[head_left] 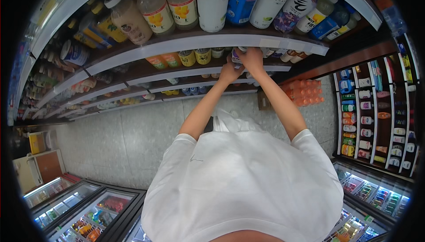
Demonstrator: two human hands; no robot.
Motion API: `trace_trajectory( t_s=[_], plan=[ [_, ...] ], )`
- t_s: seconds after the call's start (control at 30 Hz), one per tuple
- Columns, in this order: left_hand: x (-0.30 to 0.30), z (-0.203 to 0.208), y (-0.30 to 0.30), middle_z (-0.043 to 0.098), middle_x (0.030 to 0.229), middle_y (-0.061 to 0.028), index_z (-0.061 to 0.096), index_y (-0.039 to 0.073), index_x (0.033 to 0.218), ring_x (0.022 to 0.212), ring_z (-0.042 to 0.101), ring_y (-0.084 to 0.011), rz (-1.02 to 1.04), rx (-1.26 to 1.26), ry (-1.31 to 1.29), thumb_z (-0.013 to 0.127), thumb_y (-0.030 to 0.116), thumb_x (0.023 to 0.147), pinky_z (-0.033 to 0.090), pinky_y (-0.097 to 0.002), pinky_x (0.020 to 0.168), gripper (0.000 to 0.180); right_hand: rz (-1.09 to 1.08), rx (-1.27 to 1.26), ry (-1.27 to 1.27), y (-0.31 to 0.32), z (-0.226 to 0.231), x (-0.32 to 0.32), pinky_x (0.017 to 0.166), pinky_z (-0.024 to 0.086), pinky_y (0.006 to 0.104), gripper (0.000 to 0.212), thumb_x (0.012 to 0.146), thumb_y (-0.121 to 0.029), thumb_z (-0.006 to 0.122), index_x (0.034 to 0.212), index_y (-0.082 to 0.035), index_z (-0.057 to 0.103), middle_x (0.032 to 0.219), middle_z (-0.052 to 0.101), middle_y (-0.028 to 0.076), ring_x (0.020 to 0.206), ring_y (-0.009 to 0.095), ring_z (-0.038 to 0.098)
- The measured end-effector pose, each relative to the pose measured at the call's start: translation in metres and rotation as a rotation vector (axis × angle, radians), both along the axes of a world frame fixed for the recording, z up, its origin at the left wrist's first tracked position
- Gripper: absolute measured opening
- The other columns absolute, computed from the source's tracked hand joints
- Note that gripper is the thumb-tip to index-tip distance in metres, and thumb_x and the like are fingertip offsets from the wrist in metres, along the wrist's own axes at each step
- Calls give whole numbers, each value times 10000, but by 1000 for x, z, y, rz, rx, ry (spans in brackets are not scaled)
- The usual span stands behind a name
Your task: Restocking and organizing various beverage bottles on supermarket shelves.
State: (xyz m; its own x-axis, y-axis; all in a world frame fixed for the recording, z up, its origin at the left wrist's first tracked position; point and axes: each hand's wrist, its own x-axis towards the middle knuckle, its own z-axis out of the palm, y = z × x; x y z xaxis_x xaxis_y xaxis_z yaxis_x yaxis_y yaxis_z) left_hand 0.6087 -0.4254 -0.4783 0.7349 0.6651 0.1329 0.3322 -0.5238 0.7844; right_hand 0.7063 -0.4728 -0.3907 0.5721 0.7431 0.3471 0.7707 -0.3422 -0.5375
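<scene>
Smooth grey floor tiles (150, 122) | round yellow containers (195, 58) on a lower shelf | left hand (230, 72) grips a purple-and-white bottle (236, 58) from below | bottle at that shelf's front, between both hands | right hand (252, 60) grasps its upper part | orange bottles (304, 93) in glossy wrap

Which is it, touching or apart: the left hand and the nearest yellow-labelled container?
Apart. The head view shows it: a gap lies between the left hand and the yellow-labelled container's right side.
</scene>
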Motion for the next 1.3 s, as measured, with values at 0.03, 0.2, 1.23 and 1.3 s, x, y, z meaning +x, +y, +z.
trace_trajectory(
  t_s=[0.03, 0.2, 1.23, 1.3],
  plan=[
    [5, 3, 1, 640, 867, -291, 271, -133, 1287, 831, 639, -422, 23, -112, -20, 670, 414, 772, 521, -462, 699, 851, -7, -1, 2, 3, -3, 6, 730, 478, 461, 383, 738, -262, 700, 1012, -10, 608, 936, 617, 189, 880, 376, 590],
    [29, -11, 18, 637, 867, -292, 289, -130, 1266, 827, 624, -453, 79, -224, -38, 676, 439, 754, 517, -483, 695, 857, 122, 18, -247, 12, -12, 26, 764, 473, 462, 256, 778, -230, 637, 943, -36, 649, 921, 649, 173, 854, 375, 609],
    [-9, 73, 97, 551, 1211, -193, 546, 55, 1208, 1163, 494, -360, -111, 355, 207, 571, 291, 869, 385, -442, 981, 414, 196, -127, 449, -116, -86, -9, 677, 500, 348, 251, 807, -150, 623, 1027, -30, 616, 962, 633, 115, 711, 233, 639],
    [-8, 83, 93, 522, 1254, -198, 518, 60, 1246, 1199, 464, -365, -107, 262, 301, 579, 300, 864, 363, -446, 1003, 456, 226, -154, 454, -115, -90, -13, 678, 501, 343, 230, 810, -149, 619, 1004, -26, 628, 947, 647, 111, 710, 232, 639]
  ],
)
